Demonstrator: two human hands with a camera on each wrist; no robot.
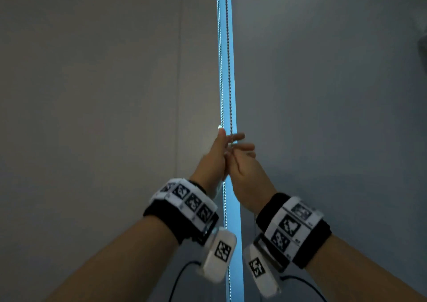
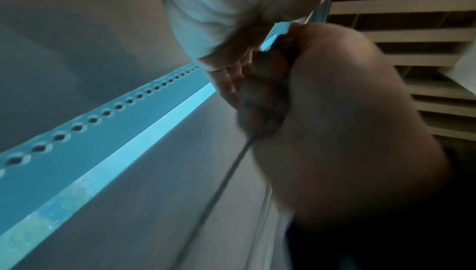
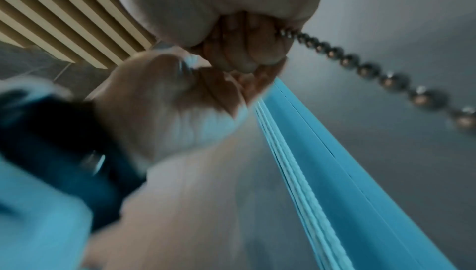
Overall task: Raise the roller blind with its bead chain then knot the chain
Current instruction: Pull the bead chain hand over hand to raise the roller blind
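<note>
Both my hands are meeting on the silver metal bead chain [image 1: 228, 75] in front of the grey roller blind [image 1: 323, 93].

My right hand [image 1: 245, 174] is clenching its fingers [image 3: 242, 48] around the chain; my left hand [image 1: 213, 160] is pressing against it, its grip too blurred to tell. The chain is hanging along a bright blue strip of light [image 1: 227, 47] between grey panels; I am seeing beige ceiling slats [image 2: 412, 6] overhead.

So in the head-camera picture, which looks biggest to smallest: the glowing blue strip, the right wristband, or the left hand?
1. Blue strip, running the picture's full height.
2. Right wristband, though it sits nearer the camera, so its size is inflated.
3. Left hand, farther off, at the bead chain.
</note>
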